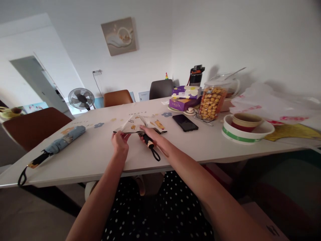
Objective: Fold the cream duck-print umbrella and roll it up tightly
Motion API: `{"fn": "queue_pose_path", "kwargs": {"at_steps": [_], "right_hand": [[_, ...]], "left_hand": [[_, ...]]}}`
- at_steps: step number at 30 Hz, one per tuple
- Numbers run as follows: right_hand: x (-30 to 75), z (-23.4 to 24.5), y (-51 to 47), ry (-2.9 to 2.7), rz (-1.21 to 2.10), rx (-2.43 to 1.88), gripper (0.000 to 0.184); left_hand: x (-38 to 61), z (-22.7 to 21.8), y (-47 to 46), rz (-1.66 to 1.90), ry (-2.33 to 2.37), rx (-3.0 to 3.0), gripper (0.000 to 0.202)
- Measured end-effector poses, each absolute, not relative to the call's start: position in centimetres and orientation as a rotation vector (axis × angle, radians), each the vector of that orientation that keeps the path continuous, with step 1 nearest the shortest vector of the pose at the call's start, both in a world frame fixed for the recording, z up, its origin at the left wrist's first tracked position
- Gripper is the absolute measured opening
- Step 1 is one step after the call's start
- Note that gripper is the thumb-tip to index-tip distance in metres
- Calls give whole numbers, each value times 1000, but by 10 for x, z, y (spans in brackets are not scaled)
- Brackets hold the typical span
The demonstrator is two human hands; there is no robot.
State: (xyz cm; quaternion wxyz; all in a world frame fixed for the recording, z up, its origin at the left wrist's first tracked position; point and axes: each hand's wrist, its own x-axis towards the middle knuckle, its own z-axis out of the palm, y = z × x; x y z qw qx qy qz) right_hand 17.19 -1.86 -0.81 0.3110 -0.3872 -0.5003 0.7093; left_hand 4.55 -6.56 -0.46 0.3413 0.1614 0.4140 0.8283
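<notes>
A cream folding umbrella (130,125) with small yellow-brown cartoon prints and a dark edge lies on the table before me, its cloth loose and spread. My left hand (120,141) pinches the cloth's near edge at the left. Around the base of the cloth, just above the black handle, my right hand (149,134) is closed; the handle, with a gold band and a black wrist loop, points towards me. On the left of the table lies a blue folding umbrella (62,140), furled, its black handle and loop near the table's front left edge.
Right of my hands lies a black phone (185,123). Beyond it stand purple tissue boxes (181,103), a jar of popcorn (212,102) and a black bottle (196,76). Bowls (244,130) and a white plastic bag (273,102) occupy the right. Chairs (117,98) line the far side.
</notes>
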Motion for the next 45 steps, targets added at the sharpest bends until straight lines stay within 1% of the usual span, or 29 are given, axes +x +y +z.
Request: {"fn": "queue_pose_path", "kwargs": {"at_steps": [2, 4, 6, 8, 9, 12, 14, 16, 21, 23, 26, 30, 34, 39, 45], "right_hand": [[169, -7, -18, -1264, 1906, -1071, 29], [168, -6, -20, -1242, 1880, -1146, 27], [169, -4, -24, -1248, 1846, -1215, 29], [169, -3, -27, -1273, 1823, -1243, 32], [169, -3, -29, -1293, 1815, -1239, 33], [169, -3, -31, -1366, 1787, -1214, 35], [169, -2, -32, -1392, 1776, -1223, 36], [170, 0, -32, -1383, 1777, -1235, 37], [172, 1, -25, -1236, 1935, -1180, 34], [172, -1, -21, -1213, 2010, -1143, 34], [171, -4, -17, -1168, 2050, -1014, 30], [169, -5, -18, -1107, 2018, -895, 27], [168, -5, -19, -1105, 1977, -987, 22], [165, -2, -19, -1085, 1948, -1139, 28], [164, 1, -25, -1107, 1807, -1157, 29]], "left_hand": [[42, -4, -71, 2060, 1070, 314, 22], [33, -1, -76, 1949, 1055, 273, 27], [20, 4, -78, 1840, 995, 300, 30], [4, 9, -78, 1721, 961, 316, 27], [-3, 11, -76, 1656, 980, 312, 24], [-19, 11, -66, 1483, 1169, 334, 25], [-22, 6, -60, 1479, 1358, 423, 18], [-20, 0, -56, 1549, 1516, 517, 14], [-15, -7, -58, 1687, 1711, 678, 17], [-16, -8, -60, 1678, 1795, 723, 22], [-17, -9, -61, 1630, 1857, 739, 23], [-18, -11, -61, 1612, 1903, 749, 23], [-18, -11, -63, 1597, 1956, 800, 21], [-25, -17, -60, 1534, 2106, 949, 23], [-29, -24, -58, 1354, 2444, 1236, 36]]}}
